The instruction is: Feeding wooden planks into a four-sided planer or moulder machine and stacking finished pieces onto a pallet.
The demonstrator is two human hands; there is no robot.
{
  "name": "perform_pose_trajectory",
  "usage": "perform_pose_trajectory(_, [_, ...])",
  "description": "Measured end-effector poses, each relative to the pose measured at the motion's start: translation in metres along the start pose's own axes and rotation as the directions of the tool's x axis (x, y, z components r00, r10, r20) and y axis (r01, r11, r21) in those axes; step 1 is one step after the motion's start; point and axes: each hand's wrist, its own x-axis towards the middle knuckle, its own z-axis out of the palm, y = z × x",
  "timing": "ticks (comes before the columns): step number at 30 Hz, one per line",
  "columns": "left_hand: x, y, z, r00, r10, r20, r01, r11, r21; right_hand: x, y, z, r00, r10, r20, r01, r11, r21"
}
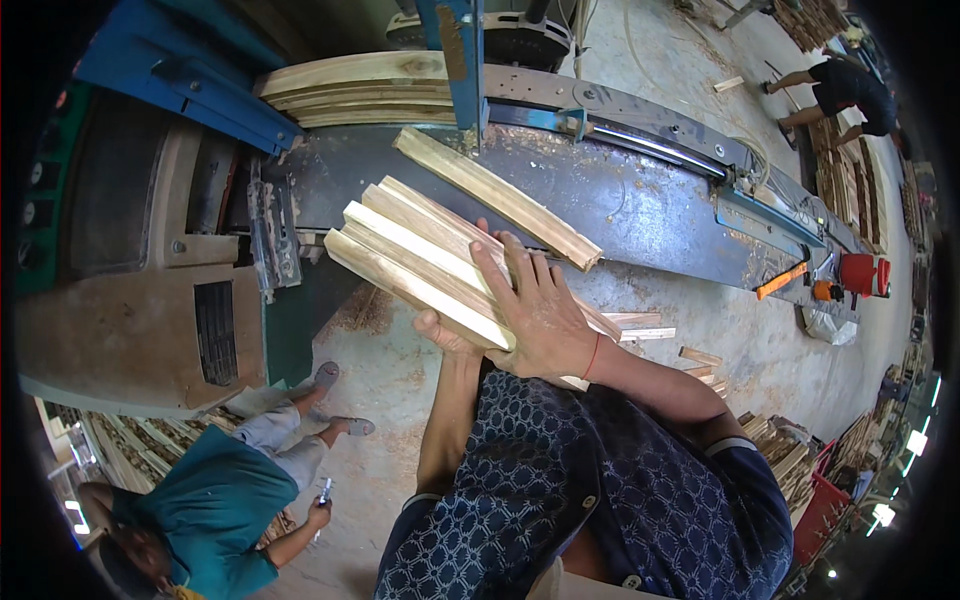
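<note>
I hold a bundle of pale wooden strips (pixel 400 250) at a slant over the front edge of a steel machine bed (pixel 650 220). My left hand (pixel 448 335) grips it from underneath, mostly hidden, thumb showing at the near side. My right hand (pixel 540 305) lies across the top, fingers wrapped over the strips. A single loose strip (pixel 500 195) rests on the bed just beyond the bundle. Further back, several stacked boards (pixel 350 85) sit between blue metal parts (pixel 190 80) of the machine.
An orange-handled tool (pixel 780 280) and red container (pixel 858 273) sit at the bed's right. A co-worker in teal (pixel 200 500) holds a small object at lower left; another person (pixel 855 100) bends by timber at upper right. Loose offcuts (pixel 645 330) lie on the floor.
</note>
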Motion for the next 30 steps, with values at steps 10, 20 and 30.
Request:
perform_pose_trajectory(10, [-0.028,0.005,-0.027,0.994,-0.006,-0.106,0.026,0.982,0.187,0.011,0.016,0.026,0.996,-0.059,-0.07,0.071,0.98,0.186])
perform_pose_trajectory(20, [-0.032,0.036,-0.05,0.925,0.223,-0.307,-0.151,0.959,0.242,-0.033,0.106,0.008,0.951,0.284,-0.121,-0.002,0.397,0.918])
perform_pose_trajectory(30, [0.006,0.077,-0.042,0.964,0.264,-0.038,-0.263,0.964,0.026,0.005,0.029,0.027,0.829,0.461,-0.316,0.3,0.109,0.948])
